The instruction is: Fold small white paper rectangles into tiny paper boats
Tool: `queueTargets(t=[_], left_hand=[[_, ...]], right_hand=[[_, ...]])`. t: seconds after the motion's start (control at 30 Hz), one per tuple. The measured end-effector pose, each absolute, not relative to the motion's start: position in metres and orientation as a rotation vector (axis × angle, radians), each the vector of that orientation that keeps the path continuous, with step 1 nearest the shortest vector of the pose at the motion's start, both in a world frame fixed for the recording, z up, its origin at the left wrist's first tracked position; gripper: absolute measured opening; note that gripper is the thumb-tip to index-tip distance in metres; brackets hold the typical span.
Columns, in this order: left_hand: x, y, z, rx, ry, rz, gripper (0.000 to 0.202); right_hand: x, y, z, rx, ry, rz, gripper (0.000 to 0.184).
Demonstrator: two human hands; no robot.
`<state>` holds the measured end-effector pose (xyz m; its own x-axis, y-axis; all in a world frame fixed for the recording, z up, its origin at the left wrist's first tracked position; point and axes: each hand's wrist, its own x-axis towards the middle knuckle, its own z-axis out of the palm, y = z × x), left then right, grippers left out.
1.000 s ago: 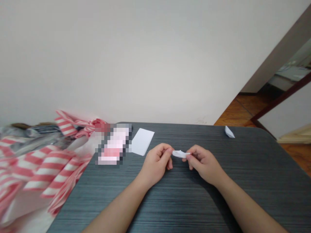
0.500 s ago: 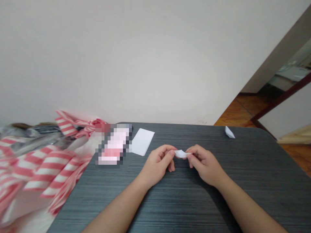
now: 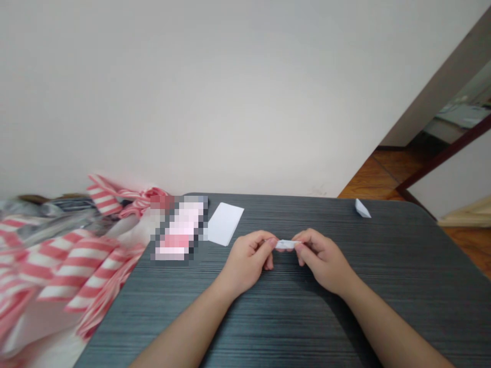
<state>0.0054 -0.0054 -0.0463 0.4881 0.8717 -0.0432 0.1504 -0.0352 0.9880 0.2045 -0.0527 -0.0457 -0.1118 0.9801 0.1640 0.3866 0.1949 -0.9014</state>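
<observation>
A small folded piece of white paper (image 3: 285, 244) is stretched level between my two hands, above the dark table. My left hand (image 3: 251, 260) pinches its left end between thumb and fingers. On the other side, my right hand (image 3: 322, 259) is closed on the right end in the same way. The fingertips cover both ends of the paper, so only its middle shows. Farther off to the right, a folded white paper piece (image 3: 361, 208) rests near the table's back edge.
A white paper stack (image 3: 225, 224) lies on the dark wood-grain table (image 3: 268, 317), left of my hands. Beside it is a pixelated rectangular object (image 3: 180, 227). Red-and-white striped cloth (image 3: 82, 260) is heaped along the table's left side. A pale wall (image 3: 245, 102) rises behind.
The folded paper between my hands looks flatter; the peak at its top middle has gone down. Both hands stay nearly in place, and the other things have not moved.
</observation>
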Motion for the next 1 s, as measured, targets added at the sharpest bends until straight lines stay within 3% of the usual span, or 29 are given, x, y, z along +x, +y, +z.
queueTargets(t=[0.27,1.0], left_hand=[[0.0042,-0.0062,-0.0436,1.67,0.971,0.714,0.029],[0.0069,-0.0086,-0.0405,1.561,0.84,0.594,0.021]], right_hand=[[0.2022,-0.0518,-0.0491,-1.317,-1.587,1.125,0.009],[0.1993,-0.0511,-0.0402,-1.421,-1.708,1.045,0.02]])
